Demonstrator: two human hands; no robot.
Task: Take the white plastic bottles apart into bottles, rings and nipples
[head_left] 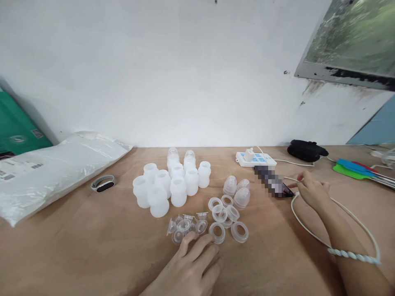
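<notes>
My left hand is palm down at the front, fingers apart and curled a little, its fingertips at the near edge of several clear nipples. Clear rings lie to their right, with clear domed caps behind. Several white bottles stand upright behind the nipples; two at the back wear clear caps. On the right, my right hand is by the end of a dark phone and a white cable; its fingers are bent, the index finger reaching to the phone, and no object shows between them.
A white power strip and a black case lie at the back right, coloured spatulas at the far right. Left are a grey wristband, a large white plastic bag and a green package.
</notes>
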